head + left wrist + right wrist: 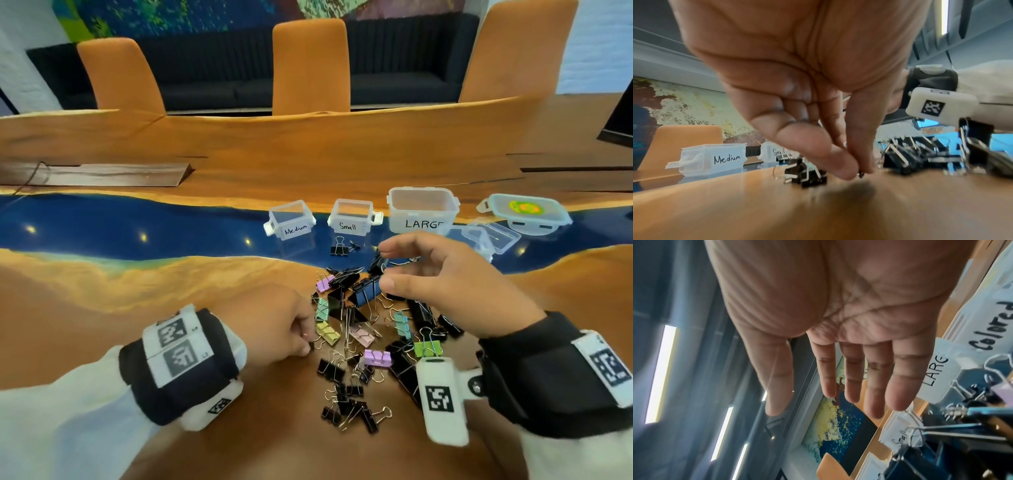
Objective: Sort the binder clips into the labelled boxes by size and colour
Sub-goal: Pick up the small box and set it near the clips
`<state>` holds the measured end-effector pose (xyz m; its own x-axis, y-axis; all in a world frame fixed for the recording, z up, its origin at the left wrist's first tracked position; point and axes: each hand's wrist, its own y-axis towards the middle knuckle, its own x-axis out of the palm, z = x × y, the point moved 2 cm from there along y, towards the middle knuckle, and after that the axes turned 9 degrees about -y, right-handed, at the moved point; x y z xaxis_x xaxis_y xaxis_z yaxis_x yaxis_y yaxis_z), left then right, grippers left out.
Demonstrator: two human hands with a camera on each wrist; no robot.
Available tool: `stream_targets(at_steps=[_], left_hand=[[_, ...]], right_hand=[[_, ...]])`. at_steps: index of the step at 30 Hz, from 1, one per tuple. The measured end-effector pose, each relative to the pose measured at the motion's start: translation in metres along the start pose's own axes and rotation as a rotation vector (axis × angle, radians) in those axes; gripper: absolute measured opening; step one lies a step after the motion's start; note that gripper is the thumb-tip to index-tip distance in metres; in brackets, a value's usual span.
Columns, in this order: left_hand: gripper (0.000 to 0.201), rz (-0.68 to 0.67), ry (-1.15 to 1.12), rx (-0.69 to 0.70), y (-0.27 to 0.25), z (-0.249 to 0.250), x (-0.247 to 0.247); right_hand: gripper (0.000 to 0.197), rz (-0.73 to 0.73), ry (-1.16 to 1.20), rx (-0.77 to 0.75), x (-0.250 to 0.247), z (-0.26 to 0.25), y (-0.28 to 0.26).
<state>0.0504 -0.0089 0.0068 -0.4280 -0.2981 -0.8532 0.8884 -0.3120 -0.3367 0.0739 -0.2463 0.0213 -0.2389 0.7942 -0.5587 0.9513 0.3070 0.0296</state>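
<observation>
Two hands | left hand (274,322) pinching small clip (860,174) (fingertips down) | right hand (442,281) spread, hovering

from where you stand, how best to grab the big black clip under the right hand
Take the big black clip across its two flat faces, from above. It lies at the top of the pile with its broad body exposed; the wire handles trail toward you, tangled with others. The open right hand hovers over it.

one clear box (291,219) has a label that says "medium". the box next to it (352,216) says "small". the big box (423,210) says "large". another box (986,331) says "colored".
</observation>
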Motion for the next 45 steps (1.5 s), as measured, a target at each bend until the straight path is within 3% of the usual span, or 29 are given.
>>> stream_targets(at_steps=[3, 7, 12, 23, 26, 30, 35, 39, 41, 45], left_hand=[[0.005, 0.111, -0.3, 0.123, -0.007, 0.006, -0.014], [0.009, 0.252, -0.645, 0.235, -0.014, 0.021, -0.023], [0.006, 0.342, -0.965, 0.218, -0.01, 0.031, -0.014], [0.008, 0.576, -0.638, 0.255, -0.018, 0.045, -0.008], [0.007, 0.542, -0.653, 0.274, -0.017, 0.043, -0.009], [0.018, 0.337, -0.81, 0.319, -0.011, 0.034, -0.011], [0.029, 0.218, -0.993, 0.388, -0.009, 0.031, -0.013], [0.035, 0.21, -1.135, 0.407, -0.008, 0.032, -0.014], [0.028, 0.232, -1.198, 0.418, -0.006, 0.031, -0.012], [0.027, 0.238, -1.217, 0.519, -0.007, 0.03, -0.007]], right_hand=[[0.027, -0.04, 0.073, -0.05, 0.012, -0.006, -0.003], [0.028, -0.178, 0.168, -0.172, 0.029, -0.019, -0.008], [0.024, -0.026, 0.247, -0.191, 0.024, -0.016, -0.005], [0.01, 0.046, 0.195, -0.177, 0.024, -0.011, -0.005], [0.008, 0.066, 0.205, -0.167, 0.023, -0.01, -0.005], [0.008, 0.085, 0.242, -0.128, 0.017, -0.004, -0.004], [0.01, 0.052, 0.313, -0.128, 0.016, -0.007, -0.006], [0.013, 0.068, 0.389, -0.144, 0.018, -0.013, -0.007], [0.017, 0.085, 0.418, -0.147, 0.02, -0.016, -0.008], [0.022, 0.141, 0.503, -0.155, 0.017, -0.018, -0.009]])
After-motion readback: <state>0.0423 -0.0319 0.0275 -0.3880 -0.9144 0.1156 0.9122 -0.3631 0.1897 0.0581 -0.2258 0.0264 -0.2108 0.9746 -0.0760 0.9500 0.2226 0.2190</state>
